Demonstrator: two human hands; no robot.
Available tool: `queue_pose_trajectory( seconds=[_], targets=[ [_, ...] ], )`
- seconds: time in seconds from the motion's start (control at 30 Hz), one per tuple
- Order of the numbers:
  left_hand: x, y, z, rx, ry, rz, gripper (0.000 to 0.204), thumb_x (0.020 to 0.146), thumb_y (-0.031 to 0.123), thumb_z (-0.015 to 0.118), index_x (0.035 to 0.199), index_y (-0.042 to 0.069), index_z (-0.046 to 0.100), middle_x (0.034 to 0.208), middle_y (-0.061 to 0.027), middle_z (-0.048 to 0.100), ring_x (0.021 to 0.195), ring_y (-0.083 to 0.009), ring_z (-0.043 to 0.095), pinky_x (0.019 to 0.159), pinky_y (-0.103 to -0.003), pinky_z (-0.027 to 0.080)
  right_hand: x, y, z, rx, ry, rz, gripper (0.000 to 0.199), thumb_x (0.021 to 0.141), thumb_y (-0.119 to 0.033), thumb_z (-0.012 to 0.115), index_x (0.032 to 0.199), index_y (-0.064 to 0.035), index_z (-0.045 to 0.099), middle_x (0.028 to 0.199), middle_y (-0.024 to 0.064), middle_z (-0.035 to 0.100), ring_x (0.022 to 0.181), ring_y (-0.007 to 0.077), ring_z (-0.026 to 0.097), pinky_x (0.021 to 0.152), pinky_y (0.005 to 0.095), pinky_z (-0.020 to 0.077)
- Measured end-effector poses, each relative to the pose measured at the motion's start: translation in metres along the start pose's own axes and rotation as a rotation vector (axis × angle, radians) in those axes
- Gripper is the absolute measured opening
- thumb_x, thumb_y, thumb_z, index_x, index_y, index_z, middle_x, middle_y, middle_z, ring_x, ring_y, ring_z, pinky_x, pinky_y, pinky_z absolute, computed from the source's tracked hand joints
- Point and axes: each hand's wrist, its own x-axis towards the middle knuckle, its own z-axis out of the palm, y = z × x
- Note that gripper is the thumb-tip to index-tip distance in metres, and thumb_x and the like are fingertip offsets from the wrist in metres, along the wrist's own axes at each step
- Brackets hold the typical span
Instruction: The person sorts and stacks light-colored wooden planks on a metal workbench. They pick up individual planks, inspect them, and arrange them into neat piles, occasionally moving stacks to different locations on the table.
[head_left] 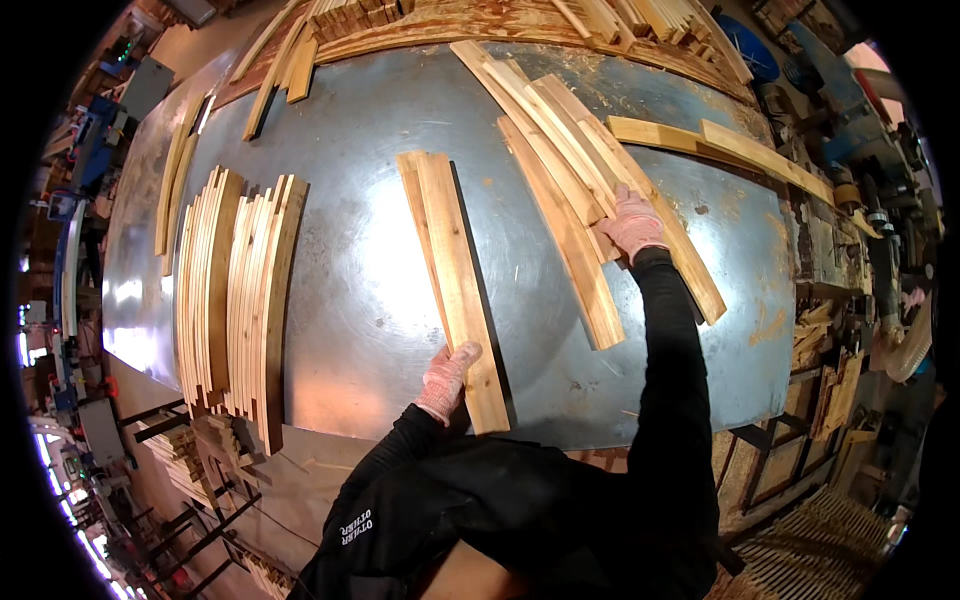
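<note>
A pale pinkish work glove covers each of my hands. My left hand [440, 385] grips the near end of a wooden board [455, 260], its thumb on the top face. A second board [417, 205] lies along its left side, mostly covered. To the right, my outstretched right hand [635, 222] is closed on the near end of a wooden board [565, 140] in a loose, fanned pile. A longer board [690, 265] runs past that hand on its right, and a wider board [580, 265] lies to its left. The right hand's fingertips are partly hidden.
Two rows of narrow boards [205, 290] stand close together on the metal table [350, 330] at left. More boards [720, 145] lie at the far right. Beyond the table's far edge is a wooden surface [430, 25] with more stock. Machinery [870, 190] stands at right.
</note>
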Motion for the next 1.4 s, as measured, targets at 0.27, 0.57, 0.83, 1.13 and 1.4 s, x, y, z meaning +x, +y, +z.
queue_pose_trajectory(
  seconds=[0.27, 0.57, 0.83, 1.13, 1.4],
  targets=[
    [0.017, 0.008, -0.004, 0.227, 0.131, 0.083, 0.056, 0.089, 0.038, 0.075, 0.127, 0.000, 0.060, 0.102, -0.0064, 0.069, 0.089, -0.0160, 0.062, 0.079, -0.033, 0.051, -0.051, 0.015, 0.011, 0.998, -0.321, -0.038, 0.069, 0.094, -0.034, 0.067, 0.145, 0.0063, 0.045, 0.134, 0.0171, 0.062, 0.122, 0.0279, 0.059, 0.104, 0.0366, 0.0440],
    [0.014, 0.053, -0.028, 0.451, 0.319, 0.146, 0.061, 0.087, 0.047, 0.073, 0.123, 0.000, 0.059, 0.096, -0.0100, 0.069, 0.081, -0.0178, 0.063, 0.076, -0.035, 0.053, -0.161, -0.147, 0.044, 0.785, -0.032, -0.095, 0.059, 0.100, -0.021, 0.057, 0.150, 0.0039, 0.037, 0.145, 0.0194, 0.050, 0.128, 0.0310, 0.054, 0.109, 0.0388, 0.0435],
    [0.013, 0.061, -0.021, 0.368, 0.237, 0.173, 0.060, 0.084, 0.031, 0.076, 0.128, -0.003, 0.054, 0.101, -0.0138, 0.070, 0.087, -0.0225, 0.067, 0.078, -0.036, 0.054, -0.122, -0.218, 0.075, 0.209, 0.243, -0.246, 0.078, 0.091, -0.044, 0.063, 0.147, 0.0035, 0.035, 0.146, 0.0283, 0.043, 0.136, 0.0467, 0.041, 0.115, 0.0496, 0.0327],
    [0.017, 0.057, -0.025, 0.645, 0.384, 0.373, 0.077, 0.082, 0.033, 0.077, 0.135, -0.006, 0.037, 0.116, -0.0220, 0.061, 0.102, -0.0315, 0.062, 0.089, -0.040, 0.051, -0.184, -0.205, 0.053, 0.632, -0.517, -0.251, 0.097, 0.085, -0.046, 0.068, 0.156, 0.0026, 0.024, 0.157, 0.0296, 0.033, 0.148, 0.0394, 0.030, 0.122, 0.0426, 0.0260],
    [-0.007, 0.081, 0.014, 1.066, 0.428, 0.225, 0.122, 0.078, 0.039, 0.079, 0.156, -0.007, -0.001, 0.139, -0.0315, 0.044, 0.128, -0.0437, 0.049, 0.106, -0.044, 0.044, -0.155, -0.087, 0.048, 0.107, 0.133, 0.108, 0.086, 0.082, -0.036, 0.075, 0.150, -0.0030, 0.033, 0.143, 0.0240, 0.050, 0.127, 0.0410, 0.051, 0.106, 0.0468, 0.0430]
  ],
)
